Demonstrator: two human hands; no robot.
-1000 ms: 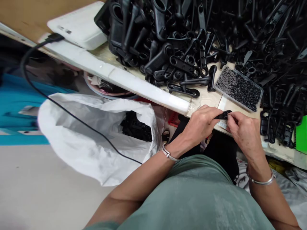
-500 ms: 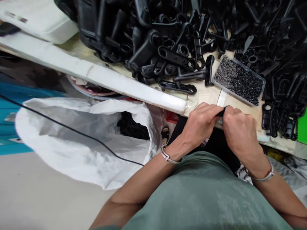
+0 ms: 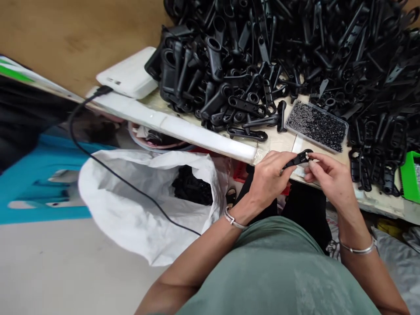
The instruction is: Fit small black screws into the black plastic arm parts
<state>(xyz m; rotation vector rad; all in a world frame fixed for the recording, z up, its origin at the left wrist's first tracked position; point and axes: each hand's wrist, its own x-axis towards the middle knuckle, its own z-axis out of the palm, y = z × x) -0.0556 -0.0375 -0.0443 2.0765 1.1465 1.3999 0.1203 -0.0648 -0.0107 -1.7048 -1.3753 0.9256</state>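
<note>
My left hand [image 3: 269, 177] grips a long black plastic part [image 3: 297, 160] between thumb and fingers. The part has a ring-shaped opening at its far end and a hollow, ribbed side facing up. At that ringed end, my right hand [image 3: 334, 178] pinches with thumb and index finger; whether a tiny piece sits between those fingertips, I cannot tell. Just beyond the hands, a clear plastic box [image 3: 316, 125] holds many small grey and black pieces. More black parts of a similar shape [image 3: 247, 134] lie near the bench edge.
A large heap of black plastic parts [image 3: 213, 57] covers the back of the bench. A white device [image 3: 129, 72] with a black cable [image 3: 114, 173] stands left. Below the edge hangs an open white sack [image 3: 131, 210] with black parts inside. A green bin [image 3: 410, 177] is at right.
My right hand has gone from a fist against the black plastic part to a fingertip pinch at its end, so more of the part shows. The camera view has shifted, revealing more bench.
</note>
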